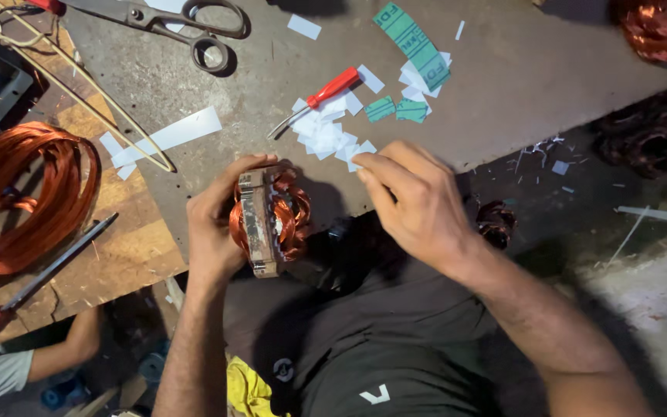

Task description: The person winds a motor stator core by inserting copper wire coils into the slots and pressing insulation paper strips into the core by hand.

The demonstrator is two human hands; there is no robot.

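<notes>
My left hand grips a small motor stator, a worn metal core wound with copper wire, held on edge over my lap. My right hand hovers just right of it, fingers bent and reaching toward a pile of small white paper slips on the grey board. I cannot tell whether its fingertips pinch a slip. A red-handled screwdriver lies beside the pile.
Scissors lie at the board's far edge. Green paper strips sit right of the slips. A copper wire coil and a long screwdriver rest on the wooden surface at left. Another person's arm shows bottom left.
</notes>
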